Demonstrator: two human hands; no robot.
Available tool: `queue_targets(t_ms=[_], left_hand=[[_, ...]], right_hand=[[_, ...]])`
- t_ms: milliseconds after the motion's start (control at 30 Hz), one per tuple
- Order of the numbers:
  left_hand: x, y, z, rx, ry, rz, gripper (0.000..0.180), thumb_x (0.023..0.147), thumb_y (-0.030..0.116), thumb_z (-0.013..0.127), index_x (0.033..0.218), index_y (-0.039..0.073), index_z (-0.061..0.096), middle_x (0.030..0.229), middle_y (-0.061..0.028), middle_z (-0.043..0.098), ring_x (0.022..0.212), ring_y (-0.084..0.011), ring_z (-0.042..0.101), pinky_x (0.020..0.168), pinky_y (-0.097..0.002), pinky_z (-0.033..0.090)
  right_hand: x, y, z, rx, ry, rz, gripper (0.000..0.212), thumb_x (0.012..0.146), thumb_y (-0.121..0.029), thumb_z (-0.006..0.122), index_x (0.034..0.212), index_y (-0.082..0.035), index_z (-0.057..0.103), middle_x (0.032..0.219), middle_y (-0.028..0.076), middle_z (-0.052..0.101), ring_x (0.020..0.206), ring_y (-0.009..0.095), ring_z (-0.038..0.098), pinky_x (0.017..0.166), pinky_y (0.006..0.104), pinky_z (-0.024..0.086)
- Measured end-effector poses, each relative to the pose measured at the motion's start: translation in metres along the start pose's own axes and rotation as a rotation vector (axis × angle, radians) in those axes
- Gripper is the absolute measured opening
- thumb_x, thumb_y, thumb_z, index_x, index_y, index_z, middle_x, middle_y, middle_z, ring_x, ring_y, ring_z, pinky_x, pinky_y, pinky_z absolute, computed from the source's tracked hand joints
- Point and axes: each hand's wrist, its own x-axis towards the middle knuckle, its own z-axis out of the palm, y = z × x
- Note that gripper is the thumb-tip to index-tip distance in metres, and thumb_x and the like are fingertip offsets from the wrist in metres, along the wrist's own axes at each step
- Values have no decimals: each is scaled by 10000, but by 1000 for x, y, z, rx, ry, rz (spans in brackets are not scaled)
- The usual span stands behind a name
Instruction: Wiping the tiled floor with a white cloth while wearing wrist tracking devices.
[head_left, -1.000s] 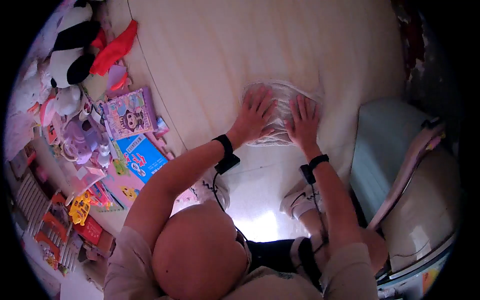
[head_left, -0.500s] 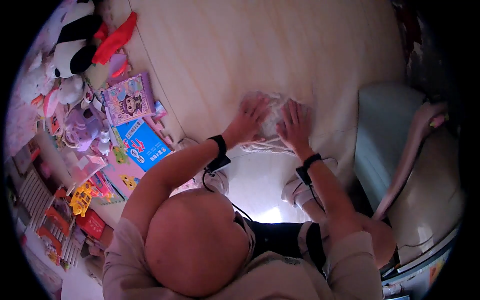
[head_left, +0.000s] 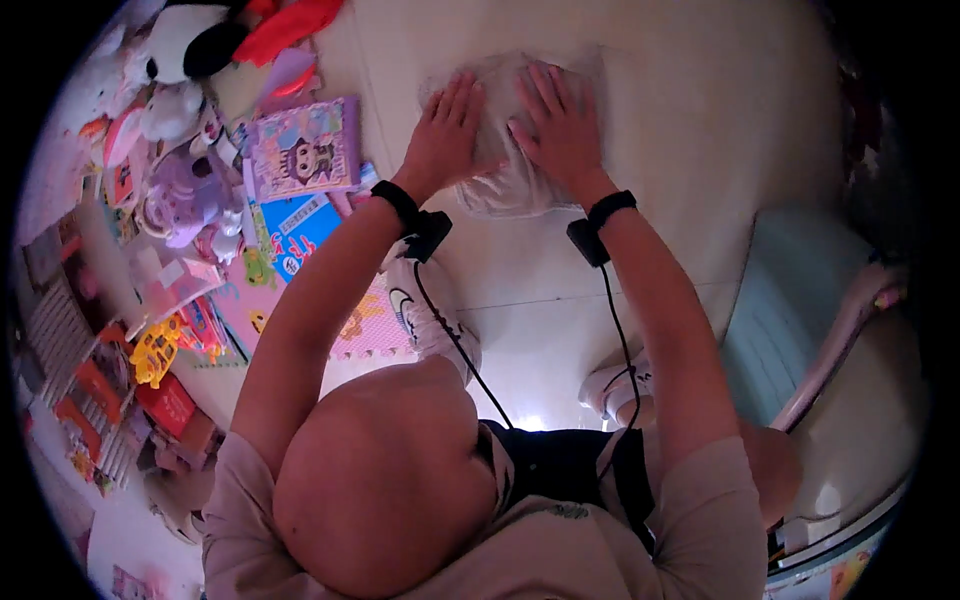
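Note:
A pale, crumpled cloth (head_left: 515,190) lies spread on the tiled floor (head_left: 690,150) ahead of me. My left hand (head_left: 446,135) presses on the cloth's left side, palm down, its fingers stretched out and pointing away. On the cloth's right side my right hand (head_left: 560,125) lies flat too, with fingers spread and the thumb angled inward. Both arms reach far forward. Each wrist wears a black band with a small black box, and a cable runs back from it.
Left of me are a purple package (head_left: 302,150), a blue book (head_left: 300,235), a purple plush toy (head_left: 185,195), a panda plush (head_left: 195,42), a yellow toy (head_left: 155,352) and a pink foam mat (head_left: 375,325). A pale blue-green panel (head_left: 790,310) stands at right, beside a curved pink bar (head_left: 835,340).
Both hands have moved forward, away from my body, with the cloth sliding along the floor under them. My arms are straighter now.

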Motion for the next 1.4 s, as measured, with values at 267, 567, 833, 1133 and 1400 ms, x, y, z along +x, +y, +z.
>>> queue_targets(t_ms=[267, 567, 833, 1133, 1400], left_hand=[[-56, -19, -8, 12, -35, -115, 1182, 876, 776, 650, 1637, -60, 307, 1744, -289, 209, 1640, -422, 177, 1310, -543, 184], [-115, 53, 17, 19, -194, -41, 1191, 810, 785, 691, 1634, -9, 358, 1731, -335, 192, 1620, -524, 140, 1294, -640, 147], [-136, 110, 21, 12, -337, 73, 1220, 726, 776, 770, 1641, 72, 377, 1729, -310, 223, 1619, -511, 162, 1279, -680, 141], [-22, 34, 14, 53, -171, 126, 1159, 784, 814, 701, 1634, 84, 404, 1744, -244, 244, 1626, -473, 179, 1258, -691, 183], [12, 33, 22, 59, -46, 31, 1063, 908, 750, 610, 1664, 55, 336, 1752, -314, 146, 1620, -532, 118, 1230, -748, 145]], right_hand=[[16, -39, 8, 88, -26, -142, 723, 985, -561, 625, 1606, -212, 494, 1687, 38, 438, 1543, 282, 400, 1257, 660, 237], [-99, -31, -29, 82, -281, -158, 748, 983, -548, 631, 1631, -213, 463, 1723, 48, 379, 1584, 288, 329, 1274, 663, 207], [-200, -33, -39, 110, -316, -64, 779, 943, -572, 671, 1615, -223, 487, 1719, 47, 389, 1565, 310, 352, 1264, 677, 209], [-67, 24, -9, 35, -129, -66, 737, 970, -585, 623, 1607, -236, 492, 1726, 29, 376, 1560, 267, 374, 1259, 665, 237], [-42, 36, -5, -23, 5, -37, 706, 996, -572, 602, 1616, -257, 482, 1718, 34, 392, 1558, 258, 386, 1257, 643, 251]])
